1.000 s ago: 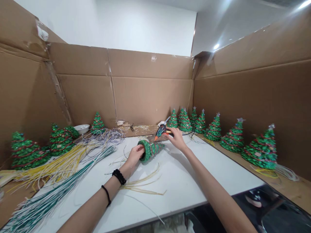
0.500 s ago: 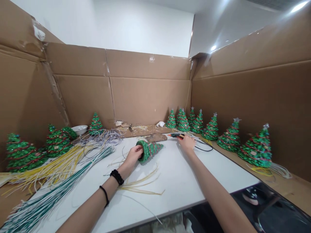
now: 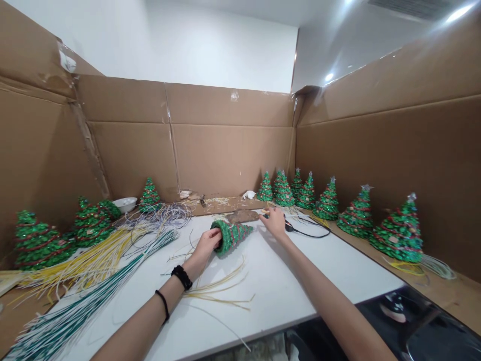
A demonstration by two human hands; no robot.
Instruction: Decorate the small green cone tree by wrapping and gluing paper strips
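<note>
A green sequinned cone tree (image 3: 233, 234) lies on its side on the white table (image 3: 285, 291), tip pointing right. My left hand (image 3: 208, 244) grips its open base, fingers inside the rim. My right hand (image 3: 274, 222) rests with fingers spread over a glue gun (image 3: 288, 226) lying flat just right of the tree's tip. The gun's orange nozzle peeks out left of the hand and its black cord (image 3: 313, 233) trails right. A brown scrap (image 3: 242, 216) lies behind the tree.
Finished trees with star tops (image 3: 399, 230) line the right cardboard ledge; more trees (image 3: 35, 241) stand at left by a white bowl (image 3: 125, 203). Yellow strips (image 3: 93, 256) and green-white strips (image 3: 71, 313) fan across the left. Cardboard walls (image 3: 229, 150) enclose the table.
My right hand lowered the glue gun from above the tree's tip onto the table, then drew back left over it. My left hand kept hold of the tree's base.
</note>
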